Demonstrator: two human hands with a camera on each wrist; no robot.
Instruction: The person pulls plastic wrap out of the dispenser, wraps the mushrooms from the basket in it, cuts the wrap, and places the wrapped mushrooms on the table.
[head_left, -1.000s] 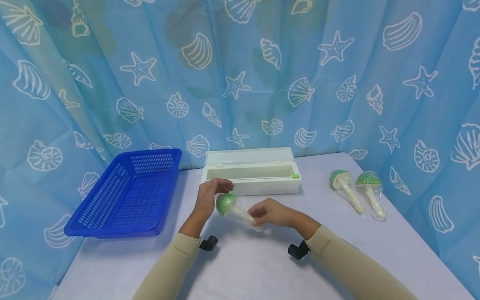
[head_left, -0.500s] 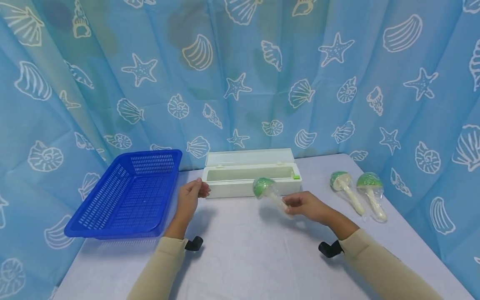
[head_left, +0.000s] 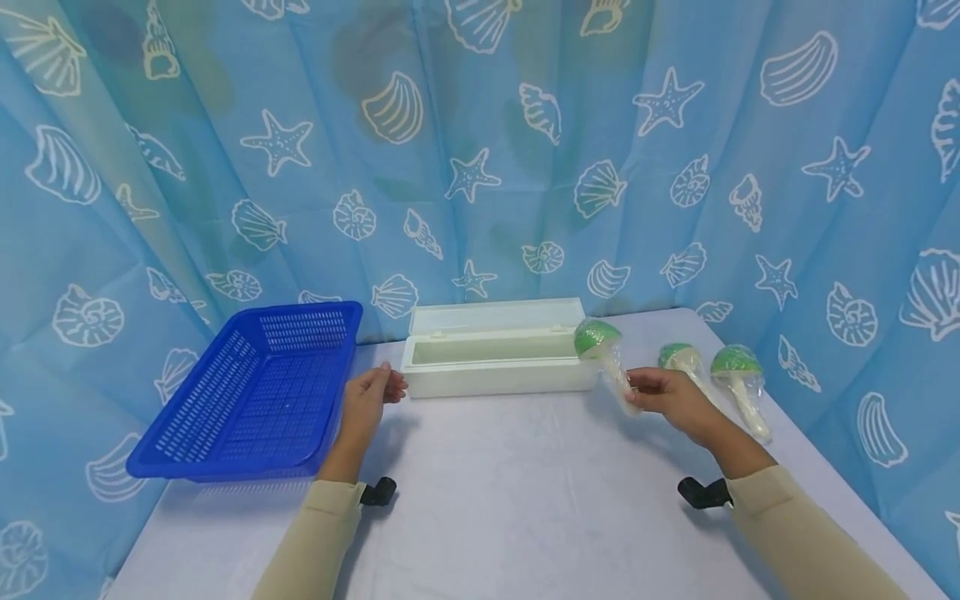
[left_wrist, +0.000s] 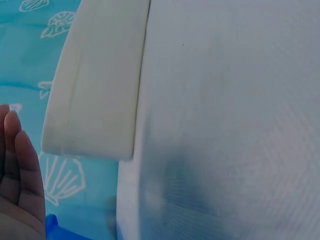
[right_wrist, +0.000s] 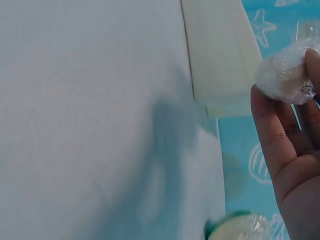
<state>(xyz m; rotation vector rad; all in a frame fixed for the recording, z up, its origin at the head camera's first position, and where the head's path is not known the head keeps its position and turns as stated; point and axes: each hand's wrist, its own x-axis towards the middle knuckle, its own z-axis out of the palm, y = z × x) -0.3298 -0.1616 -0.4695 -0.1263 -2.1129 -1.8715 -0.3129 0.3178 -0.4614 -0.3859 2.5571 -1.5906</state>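
Note:
My right hand (head_left: pixel 672 400) pinches the pale handle end of a mushroom-shaped thing (head_left: pixel 597 340) with a green domed cap, wrapped in clear plastic. It is held up at the right end of a long white box (head_left: pixel 495 377), its cap overlapping the box's corner in the head view. In the right wrist view the wrapped handle end (right_wrist: pixel 287 75) sits between thumb and fingers. My left hand (head_left: pixel 366 404) is at the box's left end with relaxed fingers and holds nothing. The box's lid (head_left: pixel 498 313) stands raised at the back.
Two more wrapped green-capped mushroom shapes, one behind my right hand (head_left: pixel 681 358) and one beside it (head_left: pixel 738 371), lie at the table's right. A blue plastic basket (head_left: pixel 311 450) stands on the left. A shell-print curtain (head_left: pixel 480 150) hangs behind the white-covered table (head_left: pixel 495 517).
My right hand has carried the wrapped mushroom shape to the right, from in front of the box to its right end. My left hand has let its cap side go and moved left.

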